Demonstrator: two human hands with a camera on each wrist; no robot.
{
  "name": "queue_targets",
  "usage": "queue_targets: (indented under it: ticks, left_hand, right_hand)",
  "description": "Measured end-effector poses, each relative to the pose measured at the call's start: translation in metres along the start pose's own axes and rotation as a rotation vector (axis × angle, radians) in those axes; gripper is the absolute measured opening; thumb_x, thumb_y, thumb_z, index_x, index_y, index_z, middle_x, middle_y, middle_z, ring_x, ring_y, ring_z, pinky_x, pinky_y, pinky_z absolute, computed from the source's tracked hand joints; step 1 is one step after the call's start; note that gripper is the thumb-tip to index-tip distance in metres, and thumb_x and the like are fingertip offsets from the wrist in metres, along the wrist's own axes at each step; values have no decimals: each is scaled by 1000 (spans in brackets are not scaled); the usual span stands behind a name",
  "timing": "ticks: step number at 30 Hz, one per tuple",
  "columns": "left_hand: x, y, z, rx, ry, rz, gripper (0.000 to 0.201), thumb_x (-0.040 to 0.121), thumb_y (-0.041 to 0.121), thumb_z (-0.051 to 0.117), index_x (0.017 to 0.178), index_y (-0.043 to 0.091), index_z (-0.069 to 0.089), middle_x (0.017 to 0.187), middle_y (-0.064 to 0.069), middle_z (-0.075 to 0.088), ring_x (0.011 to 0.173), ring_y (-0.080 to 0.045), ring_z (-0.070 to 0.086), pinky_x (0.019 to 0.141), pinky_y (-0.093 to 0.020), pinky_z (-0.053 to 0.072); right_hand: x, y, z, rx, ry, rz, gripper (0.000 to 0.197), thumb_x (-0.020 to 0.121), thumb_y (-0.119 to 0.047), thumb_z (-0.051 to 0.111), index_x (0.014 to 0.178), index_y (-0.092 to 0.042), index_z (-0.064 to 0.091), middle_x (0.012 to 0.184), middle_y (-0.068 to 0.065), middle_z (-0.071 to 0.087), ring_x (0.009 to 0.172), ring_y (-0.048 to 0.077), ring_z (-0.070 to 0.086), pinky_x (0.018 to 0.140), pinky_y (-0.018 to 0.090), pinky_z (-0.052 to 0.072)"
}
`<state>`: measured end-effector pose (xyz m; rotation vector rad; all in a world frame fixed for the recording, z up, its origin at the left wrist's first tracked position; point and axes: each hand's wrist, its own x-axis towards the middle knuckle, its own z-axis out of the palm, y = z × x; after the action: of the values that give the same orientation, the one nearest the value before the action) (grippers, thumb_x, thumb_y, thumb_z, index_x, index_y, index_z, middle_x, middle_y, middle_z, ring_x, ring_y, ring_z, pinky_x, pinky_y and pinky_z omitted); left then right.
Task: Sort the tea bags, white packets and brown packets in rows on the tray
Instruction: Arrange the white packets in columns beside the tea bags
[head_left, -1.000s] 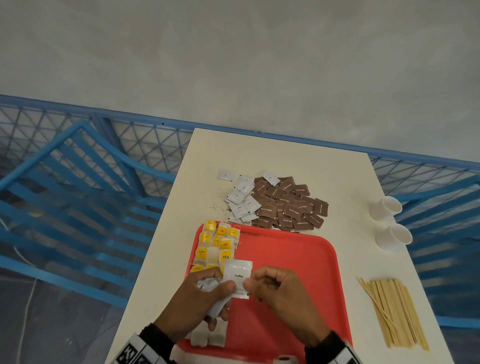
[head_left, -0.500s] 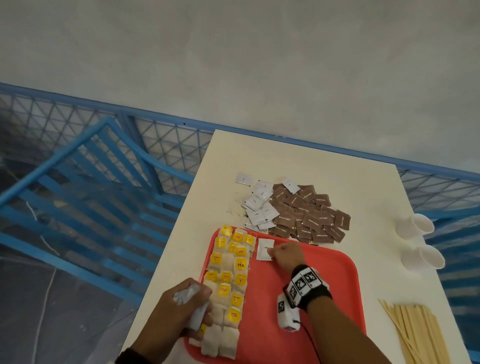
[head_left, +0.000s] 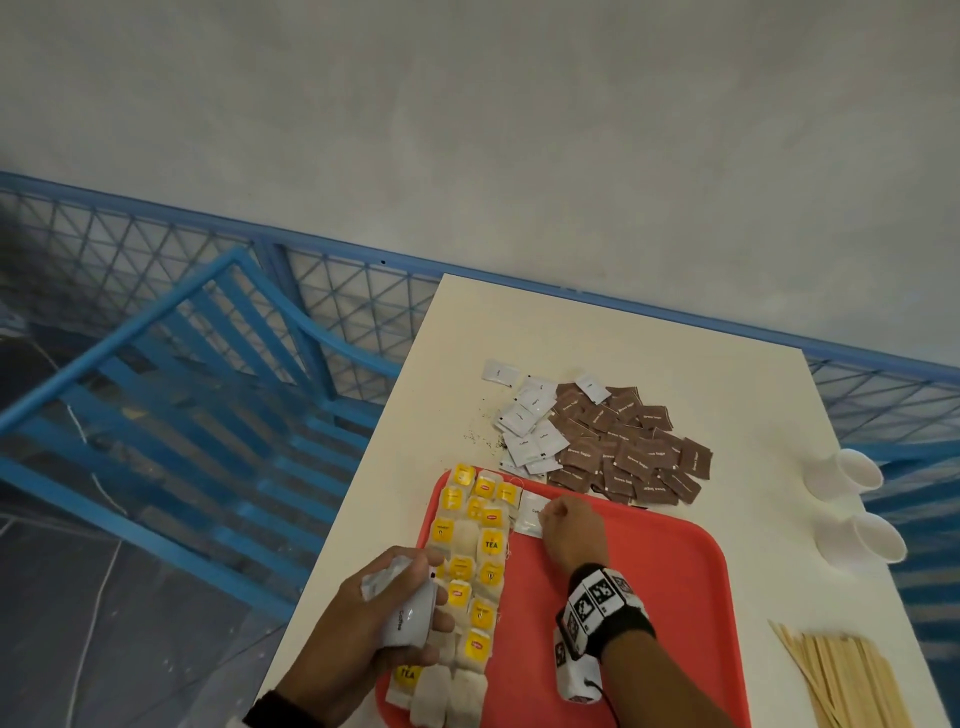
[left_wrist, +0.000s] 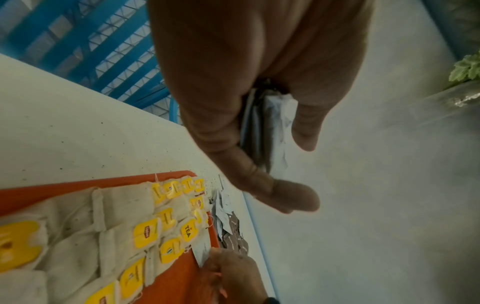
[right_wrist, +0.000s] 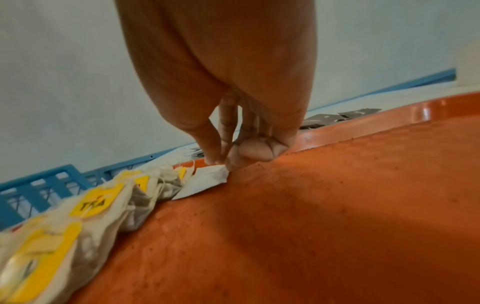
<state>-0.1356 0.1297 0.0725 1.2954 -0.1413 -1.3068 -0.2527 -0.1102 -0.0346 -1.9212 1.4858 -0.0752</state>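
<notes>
Tea bags (head_left: 470, 571) with yellow tags lie in rows along the left side of the red tray (head_left: 654, 613). My left hand (head_left: 395, 613) hovers over those rows and grips a bundle of white packets (head_left: 410, 610), seen edge-on as white packets (left_wrist: 275, 127) in the left wrist view. One white packet (head_left: 531, 512) lies flat at the tray's far end beside the tea bags. My right hand (head_left: 553, 514) pinches its right corner; thumb and fingertips (right_wrist: 221, 162) meet on the packet (right_wrist: 205, 182). Loose white packets (head_left: 530, 426) and brown packets (head_left: 631, 452) lie heaped on the table beyond the tray.
Two white cups (head_left: 844, 475) (head_left: 865, 535) lie on their sides at the table's right edge. A bundle of wooden stirrers (head_left: 852, 680) lies at the near right. Blue metal railing (head_left: 208, 374) runs to the left and behind. Tea crumbs (head_left: 480, 434) dot the table.
A second ago both hands held a white packet over the tray's near end. My right hand carried it to the far end beside the tea bags; my left hand drew back left with its bundle.
</notes>
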Motion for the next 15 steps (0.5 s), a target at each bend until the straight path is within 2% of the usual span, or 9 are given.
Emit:
queue_targets:
  ticks: [2,4,6,8,10,12,15]
  left_hand:
    - [-5,3,-2,-52,-41,-9,28,92,26,59,112,9,72,90,-18,69,78,-29,72,56,-38,61]
    - [-7,5,-2,-113,-78,-34,30,87,23,66,113,11,73,99,-22,69,88,-36,72,61,-42,62]
    - [-7,7,-3,-202,-119,-77,37,79,13,70,116,8,72,108,-27,68,98,-43,70,63,-45,62]
    - [-8,8,-4,-262,-154,-107,45,73,10,62,117,6,71,117,-30,66,106,-47,67,66,-48,62]
    - [-8,10,-2,-270,-188,-113,45,73,5,61,117,5,71,122,-31,65,111,-48,65,71,-53,62]
    - [-8,10,4,-239,-203,-103,43,78,0,66,121,4,69,123,-31,64,114,-49,63,77,-58,60]
    - [-4,7,16,-168,-207,-68,43,87,-1,69,128,3,62,124,-29,65,112,-47,65,80,-58,59]
  right_hand:
    - [-6,0,-1,4,-28,-36,11,92,-16,59,87,-13,68,86,-1,66,83,18,61,73,26,46]
    - [-11,-2,-8,31,-25,-74,12,93,-15,59,87,-13,69,85,-2,66,85,19,64,71,24,43]
    - [-19,-3,-18,100,-2,-112,18,92,-16,61,75,-18,67,76,-5,65,79,17,64,65,20,41]
    - [-41,-5,-29,162,17,-143,37,88,-23,69,55,-22,53,58,-11,54,60,8,52,54,16,34]
    - [-72,-4,-37,191,-1,-197,48,85,-30,72,49,-21,41,49,-10,41,53,7,41,50,22,31]
    - [-103,-4,-45,225,-61,-252,46,85,-34,73,51,-19,45,49,-8,45,51,4,41,50,21,33]
    - [-144,-17,-59,392,-120,-286,31,84,-30,76,61,-16,61,54,-5,57,50,0,44,52,17,38]
